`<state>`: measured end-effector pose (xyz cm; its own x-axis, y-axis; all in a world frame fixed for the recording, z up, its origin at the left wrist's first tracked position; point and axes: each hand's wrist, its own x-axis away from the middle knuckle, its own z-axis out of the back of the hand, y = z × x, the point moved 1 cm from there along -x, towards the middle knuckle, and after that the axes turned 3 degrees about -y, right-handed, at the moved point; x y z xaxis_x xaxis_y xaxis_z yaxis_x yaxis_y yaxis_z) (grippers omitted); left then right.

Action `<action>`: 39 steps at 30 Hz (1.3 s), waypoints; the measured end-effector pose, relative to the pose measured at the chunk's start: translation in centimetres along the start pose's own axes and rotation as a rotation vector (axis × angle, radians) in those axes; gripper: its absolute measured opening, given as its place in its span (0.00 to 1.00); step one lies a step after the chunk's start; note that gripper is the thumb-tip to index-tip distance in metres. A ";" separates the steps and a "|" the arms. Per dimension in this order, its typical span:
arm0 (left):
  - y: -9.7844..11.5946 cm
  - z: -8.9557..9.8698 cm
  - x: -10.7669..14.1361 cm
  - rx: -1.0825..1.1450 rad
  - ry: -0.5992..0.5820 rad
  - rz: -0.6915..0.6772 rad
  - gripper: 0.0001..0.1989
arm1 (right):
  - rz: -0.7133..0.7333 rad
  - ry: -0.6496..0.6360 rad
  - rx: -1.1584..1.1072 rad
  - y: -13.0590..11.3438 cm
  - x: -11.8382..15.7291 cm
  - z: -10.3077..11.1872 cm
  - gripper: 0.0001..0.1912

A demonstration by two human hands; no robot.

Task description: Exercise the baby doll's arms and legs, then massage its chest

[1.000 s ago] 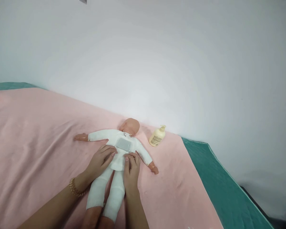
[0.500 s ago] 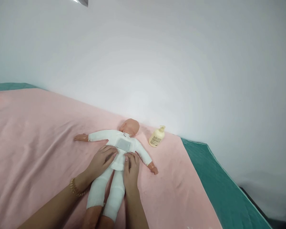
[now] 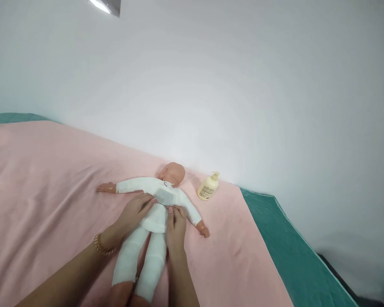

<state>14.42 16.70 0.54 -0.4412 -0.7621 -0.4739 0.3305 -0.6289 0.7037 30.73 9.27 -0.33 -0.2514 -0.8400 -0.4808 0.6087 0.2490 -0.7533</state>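
Note:
A baby doll in a tight white cloth suit lies on its back, arms spread, its bare head toward the wall. A grey rectangular patch on its chest looks dulled, as if seen through thin cloth. My left hand is closed at the waist on the doll's left-of-picture side, fingertips pinching a white cloth edge. Across from it, my right hand pinches the same edge with thumb and fingers. The fingertips are partly hidden.
A cream pump bottle stands beside the doll's head, close to the white wall. Beneath them lies a wrinkled pink blanket over a green sheet.
The grey chest patch was sharp and plainly visible before; now it looks veiled by white cloth. Both hands keep nearly the same place at the waist. The view has tilted slightly up.

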 end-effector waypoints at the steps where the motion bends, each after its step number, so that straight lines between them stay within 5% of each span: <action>1: 0.0 0.2 -0.9 0.002 0.032 0.010 0.19 | -0.001 0.025 -0.028 -0.1 -0.8 0.2 0.19; 5: -0.5 0.4 -4.8 -0.110 0.132 0.004 0.19 | 0.014 0.107 -0.040 0.1 -4.7 0.6 0.19; 10: -2.0 -1.1 -6.7 -0.273 0.008 0.005 0.20 | 0.020 0.075 0.082 1.9 -7.7 -1.1 0.23; 18: -3.1 -1.9 -5.8 -0.278 -0.025 -0.006 0.15 | 0.068 -0.021 0.253 2.9 -7.0 -2.3 0.20; 39: -3.6 -2.4 -5.2 -0.229 0.014 -0.039 0.14 | 0.117 -0.049 0.167 2.6 -6.1 -2.2 0.14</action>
<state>17.52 22.57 -0.76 -0.4468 -0.7373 -0.5067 0.4945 -0.6755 0.5470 32.13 16.09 -0.37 -0.1373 -0.8334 -0.5353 0.7491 0.2663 -0.6066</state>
